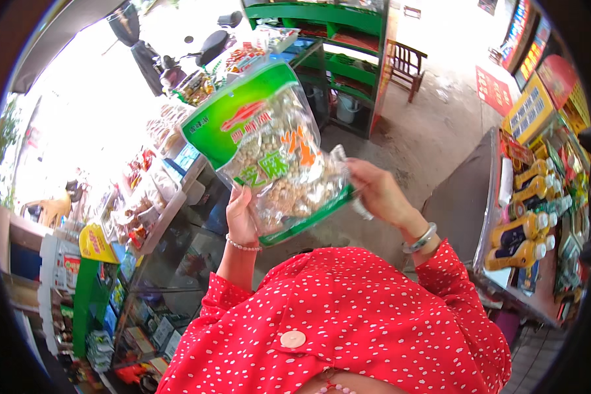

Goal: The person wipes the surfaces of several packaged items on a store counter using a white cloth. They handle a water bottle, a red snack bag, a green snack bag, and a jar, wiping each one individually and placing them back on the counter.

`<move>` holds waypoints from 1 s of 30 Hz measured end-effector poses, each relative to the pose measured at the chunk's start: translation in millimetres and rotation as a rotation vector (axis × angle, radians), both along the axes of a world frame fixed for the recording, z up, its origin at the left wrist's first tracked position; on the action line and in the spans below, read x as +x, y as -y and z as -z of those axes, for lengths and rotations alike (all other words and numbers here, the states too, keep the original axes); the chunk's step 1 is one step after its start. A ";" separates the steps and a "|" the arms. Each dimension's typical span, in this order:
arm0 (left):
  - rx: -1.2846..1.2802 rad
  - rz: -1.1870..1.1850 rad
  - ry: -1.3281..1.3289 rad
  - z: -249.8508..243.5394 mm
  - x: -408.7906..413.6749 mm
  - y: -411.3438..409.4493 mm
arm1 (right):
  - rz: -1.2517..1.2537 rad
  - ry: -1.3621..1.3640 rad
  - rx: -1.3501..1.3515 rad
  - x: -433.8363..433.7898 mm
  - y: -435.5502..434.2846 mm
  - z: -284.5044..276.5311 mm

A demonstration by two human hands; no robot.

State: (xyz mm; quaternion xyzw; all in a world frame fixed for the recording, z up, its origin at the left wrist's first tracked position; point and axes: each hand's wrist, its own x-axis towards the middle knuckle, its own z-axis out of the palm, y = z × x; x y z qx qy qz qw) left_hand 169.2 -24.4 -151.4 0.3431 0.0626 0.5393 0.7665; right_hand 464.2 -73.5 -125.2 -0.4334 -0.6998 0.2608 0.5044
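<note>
A clear plastic bag of snack pieces (276, 157), printed in green with writing, is held up at a tilt before my chest. My left hand (241, 214) grips its lower left edge, the thumb lying over the front. At the bag's right edge is my right hand (381, 192), its fingers closed around a crumpled white cloth or tissue (363, 209) that shows above and below them. The fingertips meet the bag's side; whether they also pinch the plastic I cannot tell.
On the left, packaged goods (138, 197) sit in trays above a glass display counter (177, 276). Green shelving (349, 64) and a wooden chair (408, 66) stand ahead. To the right, yellow-filled bottles (517, 231) lie on a counter beside a dark flat surface (458, 197).
</note>
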 end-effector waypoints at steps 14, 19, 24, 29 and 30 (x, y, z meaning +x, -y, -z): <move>-0.030 0.173 0.140 -17.1 102.5 -66.9 | 0.471 0.568 0.634 -79.7 -8.0 -30.8; -0.271 0.132 0.095 -49.7 118.6 -41.4 | 0.614 0.376 0.618 -38.3 -25.2 -23.0; -0.171 0.067 0.060 -55.8 114.7 -33.3 | 0.487 -0.673 0.036 3.8 -41.6 -20.6; -0.095 0.113 0.076 -63.2 114.1 -26.5 | 0.559 -0.582 0.379 32.8 -43.2 -41.7; -0.099 0.136 0.080 -61.6 116.7 -25.6 | 0.633 -0.391 0.465 27.6 -45.9 -58.5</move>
